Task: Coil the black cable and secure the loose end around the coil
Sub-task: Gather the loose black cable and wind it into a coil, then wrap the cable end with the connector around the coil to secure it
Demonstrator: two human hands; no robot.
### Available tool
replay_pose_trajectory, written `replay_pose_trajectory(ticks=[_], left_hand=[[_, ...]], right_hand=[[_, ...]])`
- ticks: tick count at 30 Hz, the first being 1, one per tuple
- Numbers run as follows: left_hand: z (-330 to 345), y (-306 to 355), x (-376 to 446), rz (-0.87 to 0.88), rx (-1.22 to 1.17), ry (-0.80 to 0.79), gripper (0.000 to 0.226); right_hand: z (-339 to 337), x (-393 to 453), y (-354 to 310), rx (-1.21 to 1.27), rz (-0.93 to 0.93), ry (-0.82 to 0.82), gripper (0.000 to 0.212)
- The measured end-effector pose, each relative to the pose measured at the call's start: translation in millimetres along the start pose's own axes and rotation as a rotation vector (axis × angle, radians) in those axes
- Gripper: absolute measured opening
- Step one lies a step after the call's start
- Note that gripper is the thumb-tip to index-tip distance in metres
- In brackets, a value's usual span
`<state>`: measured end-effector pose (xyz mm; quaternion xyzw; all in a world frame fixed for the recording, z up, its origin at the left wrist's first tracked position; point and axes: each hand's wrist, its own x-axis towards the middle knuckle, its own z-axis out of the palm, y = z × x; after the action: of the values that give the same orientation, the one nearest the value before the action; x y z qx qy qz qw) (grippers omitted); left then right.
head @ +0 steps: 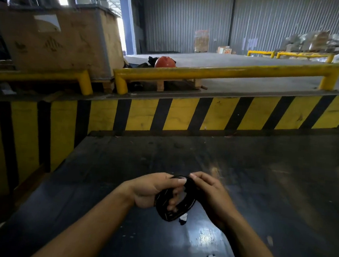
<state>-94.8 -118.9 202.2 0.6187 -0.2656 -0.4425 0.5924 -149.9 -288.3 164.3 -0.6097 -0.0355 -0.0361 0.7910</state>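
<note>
Cable point(175, 203) is already wound into a small bundle, held just above the dark counter point(281, 201); my left hand point(150, 190) has its grip closed through the loops, thumb clamped on top. Right hand point(210, 191) pinches a strand at the top of the bundle, looks like the loose end, so I'd say I'm at the securing step. Next: wrap that end tight across the loops and tuck it, without letting the left grip slacken.

open dark table point(262, 189), striped barrier point(186, 117) beyond
</note>
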Motion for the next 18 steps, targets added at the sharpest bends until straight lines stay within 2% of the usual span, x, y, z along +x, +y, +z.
replay_pose_trajectory(ticks=[5, 8, 13, 16, 18], left_hand=[[-9, -36, 7, -0.1, 0.095, 0.325, 0.044], [-8, -67, 13, -0.098, 0.134, 0.477, 0.037], [-3, -123, 22, -0.148, -0.085, 0.72, 0.024], [-2, -142, 26, -0.241, -0.263, 0.838, 0.014], [-5, -151, 28, -0.289, -0.297, 0.901, 0.014]], right_hand=[[2, -1, 39, -0.062, 0.092, 0.14, 0.018], [3, -8, 68, -0.049, 0.175, 0.179, 0.022], [-4, -22, 118, -0.082, 0.362, 0.106, 0.031], [-14, -23, 147, -0.147, 0.474, -0.018, 0.032], [-21, -16, 158, -0.191, 0.527, -0.093, 0.028]])
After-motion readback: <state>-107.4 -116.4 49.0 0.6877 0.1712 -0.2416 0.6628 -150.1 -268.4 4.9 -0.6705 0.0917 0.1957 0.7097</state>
